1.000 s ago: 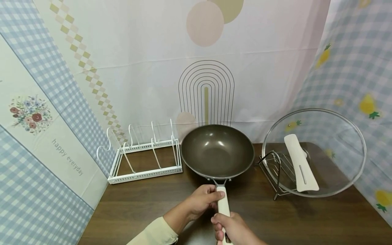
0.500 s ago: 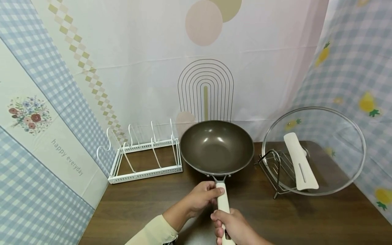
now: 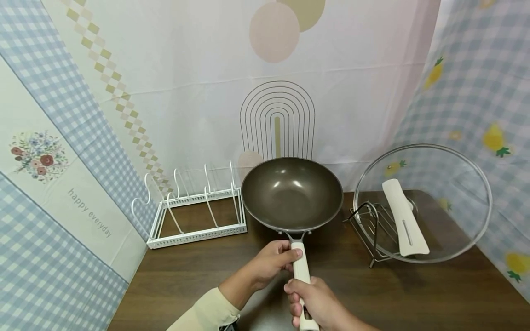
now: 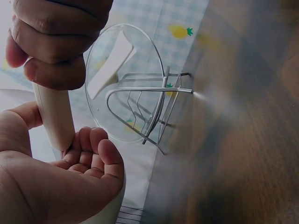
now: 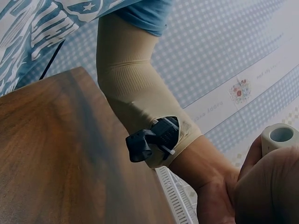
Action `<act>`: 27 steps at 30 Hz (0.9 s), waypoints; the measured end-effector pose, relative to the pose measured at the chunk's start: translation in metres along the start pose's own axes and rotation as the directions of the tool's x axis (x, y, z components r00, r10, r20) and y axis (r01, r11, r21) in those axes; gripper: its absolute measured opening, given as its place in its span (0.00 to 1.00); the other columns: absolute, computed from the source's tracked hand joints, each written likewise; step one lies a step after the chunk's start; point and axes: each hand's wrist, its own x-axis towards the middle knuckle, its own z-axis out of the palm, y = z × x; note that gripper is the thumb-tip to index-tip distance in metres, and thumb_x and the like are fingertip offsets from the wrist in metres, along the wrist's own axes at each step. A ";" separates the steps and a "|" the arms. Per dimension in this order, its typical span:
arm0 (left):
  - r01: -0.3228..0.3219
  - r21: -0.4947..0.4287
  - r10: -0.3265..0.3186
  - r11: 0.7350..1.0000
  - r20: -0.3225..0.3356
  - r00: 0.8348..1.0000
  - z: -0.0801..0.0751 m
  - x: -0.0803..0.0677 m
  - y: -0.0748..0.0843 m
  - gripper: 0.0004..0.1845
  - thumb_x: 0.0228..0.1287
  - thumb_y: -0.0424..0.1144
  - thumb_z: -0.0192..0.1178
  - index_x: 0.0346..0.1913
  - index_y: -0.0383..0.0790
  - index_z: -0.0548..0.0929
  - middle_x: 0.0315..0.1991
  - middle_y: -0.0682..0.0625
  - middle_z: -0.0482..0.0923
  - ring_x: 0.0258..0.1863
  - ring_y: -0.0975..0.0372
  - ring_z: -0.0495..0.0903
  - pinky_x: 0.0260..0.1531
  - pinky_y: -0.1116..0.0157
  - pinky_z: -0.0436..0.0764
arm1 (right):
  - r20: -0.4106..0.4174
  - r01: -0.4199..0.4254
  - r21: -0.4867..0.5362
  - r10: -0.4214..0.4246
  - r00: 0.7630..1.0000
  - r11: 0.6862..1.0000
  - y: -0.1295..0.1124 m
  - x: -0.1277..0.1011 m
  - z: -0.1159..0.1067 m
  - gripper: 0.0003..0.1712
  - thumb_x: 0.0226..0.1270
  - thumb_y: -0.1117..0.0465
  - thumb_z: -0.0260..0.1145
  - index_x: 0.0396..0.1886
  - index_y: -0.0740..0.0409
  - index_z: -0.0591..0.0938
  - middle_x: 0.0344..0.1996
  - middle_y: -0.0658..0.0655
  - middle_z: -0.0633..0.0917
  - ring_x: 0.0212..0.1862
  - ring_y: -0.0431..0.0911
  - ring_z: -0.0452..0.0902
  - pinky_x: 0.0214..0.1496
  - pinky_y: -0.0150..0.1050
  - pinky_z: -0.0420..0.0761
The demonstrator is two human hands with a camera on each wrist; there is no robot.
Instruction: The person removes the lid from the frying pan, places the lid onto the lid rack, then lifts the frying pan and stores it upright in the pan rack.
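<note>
A dark-coated wok (image 3: 291, 197) with a cream handle (image 3: 301, 266) is at the middle of the head view, its inside facing me. My right hand (image 3: 312, 296) grips the rear part of the handle, fingers wrapped round it. Nearer the pan, my left hand (image 3: 269, 264) holds the handle's front end, thumb on top and curled fingers underneath. In the left wrist view the left fingers (image 4: 91, 149) curl at the handle's front end, below the right fist (image 4: 58, 42). The right wrist view shows the handle's round hollow end (image 5: 282, 135) sticking out past the right hand.
Left of the wok stands a white rack (image 3: 196, 231) with upright wire dividers, close to the wok's rim. On the right, a glass lid (image 3: 455, 216) with a long cream handle (image 3: 406, 218) leans on a dark wire stand (image 3: 376, 230). Patterned cloth walls (image 3: 207, 115) enclose the wooden table (image 3: 186, 276).
The wok has moved slightly upward in the head view, and both hands have gone with it. Their hold on the handle is unchanged. The rack, lid and stand have stayed in place.
</note>
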 end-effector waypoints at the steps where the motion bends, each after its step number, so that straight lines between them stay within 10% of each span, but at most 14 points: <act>1: 0.000 -0.002 0.000 1.000 0.000 1.000 0.000 0.000 0.000 0.10 0.70 0.35 0.61 0.42 0.28 0.80 0.33 0.50 0.81 0.31 0.64 0.81 0.36 0.66 0.80 | 0.002 0.000 0.004 0.000 1.000 1.000 -0.001 0.000 0.000 0.15 0.67 0.63 0.59 0.19 0.51 0.69 0.12 0.45 0.69 0.14 0.36 0.68 0.20 0.31 0.76; 27: -0.047 -0.019 0.047 0.999 0.011 0.999 -0.004 0.001 0.004 0.09 0.70 0.35 0.61 0.43 0.30 0.79 0.34 0.51 0.81 0.33 0.64 0.81 0.37 0.66 0.80 | 0.098 0.019 0.123 -0.031 0.995 0.992 -0.003 0.001 0.000 0.08 0.68 0.65 0.55 0.28 0.52 0.70 0.16 0.43 0.68 0.16 0.33 0.67 0.20 0.29 0.75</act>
